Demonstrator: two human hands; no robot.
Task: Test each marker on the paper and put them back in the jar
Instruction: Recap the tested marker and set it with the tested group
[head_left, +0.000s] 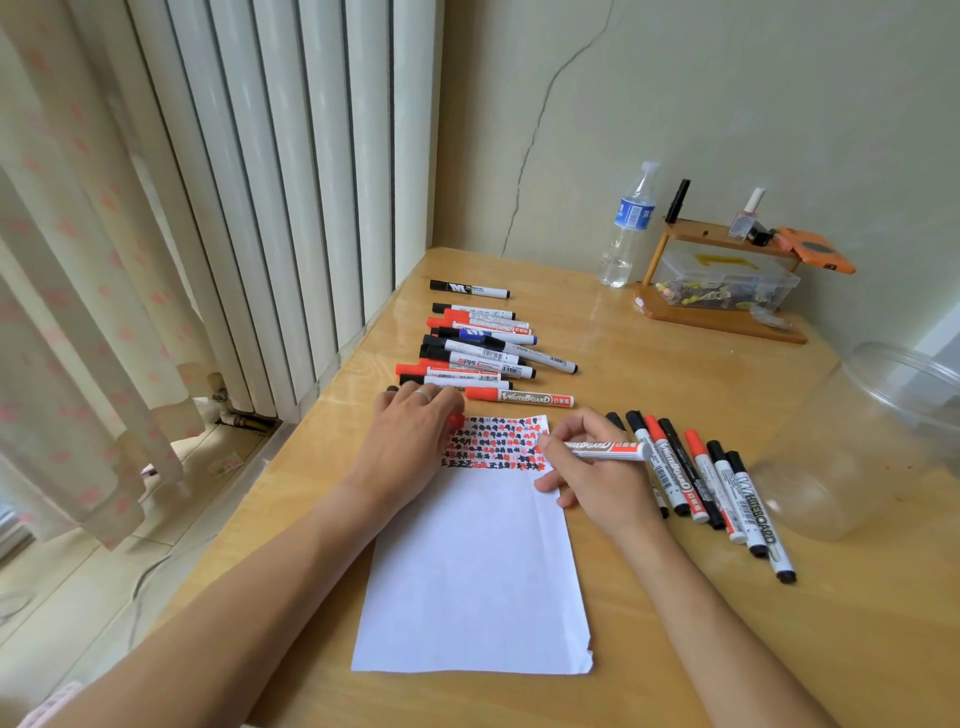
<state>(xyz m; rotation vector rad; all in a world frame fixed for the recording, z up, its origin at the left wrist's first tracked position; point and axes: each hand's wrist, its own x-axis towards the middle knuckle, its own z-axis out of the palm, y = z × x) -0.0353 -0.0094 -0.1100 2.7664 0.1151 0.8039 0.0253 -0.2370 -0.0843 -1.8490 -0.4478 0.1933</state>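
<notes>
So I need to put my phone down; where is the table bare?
Bare table lies between the left markers, rack and jar, and below the paper. Both paper sides are crowded.

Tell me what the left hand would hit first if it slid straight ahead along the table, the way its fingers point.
Probably the pile of markers just past its fingertips. The left hand lies on the paper's upper left corner, fingers pointing away from the person toward that pile; the nearest markers already look nearly touching, though depth is hard to judge.
</notes>
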